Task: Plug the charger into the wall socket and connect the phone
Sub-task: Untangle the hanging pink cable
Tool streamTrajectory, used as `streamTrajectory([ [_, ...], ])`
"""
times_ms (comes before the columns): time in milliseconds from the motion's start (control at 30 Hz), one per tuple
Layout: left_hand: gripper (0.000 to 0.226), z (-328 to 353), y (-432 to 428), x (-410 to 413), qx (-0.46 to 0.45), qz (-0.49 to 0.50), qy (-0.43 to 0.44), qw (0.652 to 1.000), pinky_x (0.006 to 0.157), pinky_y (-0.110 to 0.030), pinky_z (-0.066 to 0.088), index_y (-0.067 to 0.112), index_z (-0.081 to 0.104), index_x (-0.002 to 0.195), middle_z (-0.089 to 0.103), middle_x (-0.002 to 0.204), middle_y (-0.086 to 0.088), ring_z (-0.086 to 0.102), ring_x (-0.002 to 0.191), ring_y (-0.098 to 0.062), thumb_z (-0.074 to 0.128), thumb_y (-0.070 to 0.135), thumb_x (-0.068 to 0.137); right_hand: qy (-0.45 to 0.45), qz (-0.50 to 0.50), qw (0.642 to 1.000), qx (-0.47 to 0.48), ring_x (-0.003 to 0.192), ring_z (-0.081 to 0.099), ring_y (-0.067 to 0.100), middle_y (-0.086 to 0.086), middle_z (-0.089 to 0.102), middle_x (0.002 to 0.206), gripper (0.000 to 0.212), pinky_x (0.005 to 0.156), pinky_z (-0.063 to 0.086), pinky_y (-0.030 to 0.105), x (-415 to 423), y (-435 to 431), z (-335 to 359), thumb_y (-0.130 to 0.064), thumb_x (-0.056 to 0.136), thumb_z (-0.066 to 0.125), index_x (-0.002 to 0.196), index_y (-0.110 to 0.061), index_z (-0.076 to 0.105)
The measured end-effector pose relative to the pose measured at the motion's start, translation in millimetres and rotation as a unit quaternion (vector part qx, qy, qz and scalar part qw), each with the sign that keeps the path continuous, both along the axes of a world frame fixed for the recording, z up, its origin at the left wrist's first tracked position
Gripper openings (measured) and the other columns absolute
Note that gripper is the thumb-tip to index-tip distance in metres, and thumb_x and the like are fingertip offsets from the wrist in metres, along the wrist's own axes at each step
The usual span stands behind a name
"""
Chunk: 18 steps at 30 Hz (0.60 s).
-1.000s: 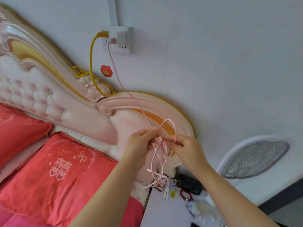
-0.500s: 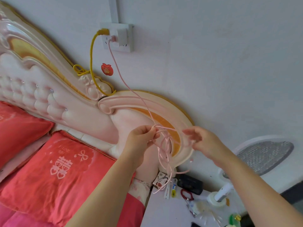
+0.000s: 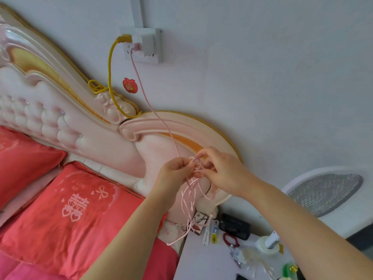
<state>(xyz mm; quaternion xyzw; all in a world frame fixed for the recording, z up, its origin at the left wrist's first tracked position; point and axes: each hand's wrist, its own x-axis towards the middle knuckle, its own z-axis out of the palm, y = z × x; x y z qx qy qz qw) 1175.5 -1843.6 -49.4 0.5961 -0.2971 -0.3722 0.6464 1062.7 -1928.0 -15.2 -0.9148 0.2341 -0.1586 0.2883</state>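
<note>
Pinched thin pink charging cable (image 3: 149, 104) in grips of left hand (image 3: 173, 170) and right hand (image 3: 224, 170); judged light, limp, snag-prone; best teased near tangle.

One wide-angle view from the person's head faces forward and down at a plain white wall (image 3: 262, 77), the frame tilted. The left hand (image 3: 175, 171) and right hand (image 3: 224, 170) sit close at centre. The white plastic wall socket (image 3: 156, 57) lies farther off, upper left.
</note>
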Motion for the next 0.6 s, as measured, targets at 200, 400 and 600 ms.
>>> streamTrajectory([
  [200,0.015,4.0,-3.1,24.3,-0.021,0.142,0.112,0.983,0.065,-0.028,0.059,0.005,0.057,0.078,0.058,0.081,-0.008,0.056,0.071,-0.014,0.051,0.006,0.091,-0.198,-0.08,0.971,0.112,0.068,0.057,0.006,-0.006,0.058,0.073,0.031,0.07,0.047,0.022,-18.4,-23.4,12.4,0.001,0.091,0.046,0.103,-0.027,0.054],
  [400,0.019,-19.3,4.6,38.4,0.033,0.155,0.091,0.983,0.039,-0.013,0.039,0.008,0.057,0.078,0.059,0.074,-0.005,0.043,0.037,-0.001,0.046,0.003,0.093,-0.444,-0.113,0.806,0.374,0.058,0.056,0.004,-0.009,0.056,0.058,0.034,0.07,0.057,0.025,-59.0,-53.3,32.7,0.003,0.094,0.036,0.104,-0.02,0.059],
  [600,0.019,-35.6,-0.4,31.6,0.147,0.087,-0.301,0.938,0.065,-0.024,0.036,0.02,0.062,0.092,0.06,0.087,0.007,0.05,0.07,-0.012,0.054,0.005,0.085,-0.513,-0.113,0.694,0.491,0.055,0.054,0.007,-0.006,0.052,0.059,0.034,0.068,0.058,0.028,-59.0,-52.0,42.6,0.0,0.095,0.034,0.096,-0.018,0.063],
])
